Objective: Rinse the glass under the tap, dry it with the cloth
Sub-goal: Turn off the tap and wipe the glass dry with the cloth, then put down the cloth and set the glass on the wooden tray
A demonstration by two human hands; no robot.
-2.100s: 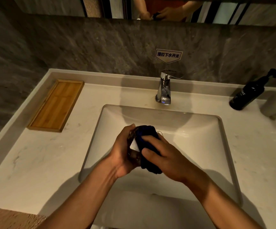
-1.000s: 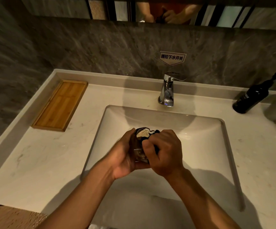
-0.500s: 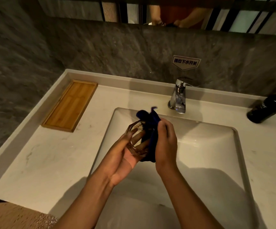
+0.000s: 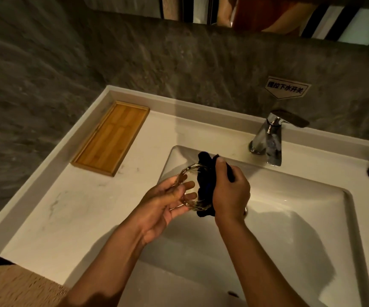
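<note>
one head-worn wide-angle view looks forward and steeply down from close above the bench, facing the grey wall; the sink fills the lower right, the tap stands at upper right, both forearms entering from the bottom edge

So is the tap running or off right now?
Off, it seems: no stream falls from the tap spout into the sink.

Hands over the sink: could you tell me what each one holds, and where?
Left hand cradles the glass by its side; right hand grips the bunched cloth pressed against it.
</note>
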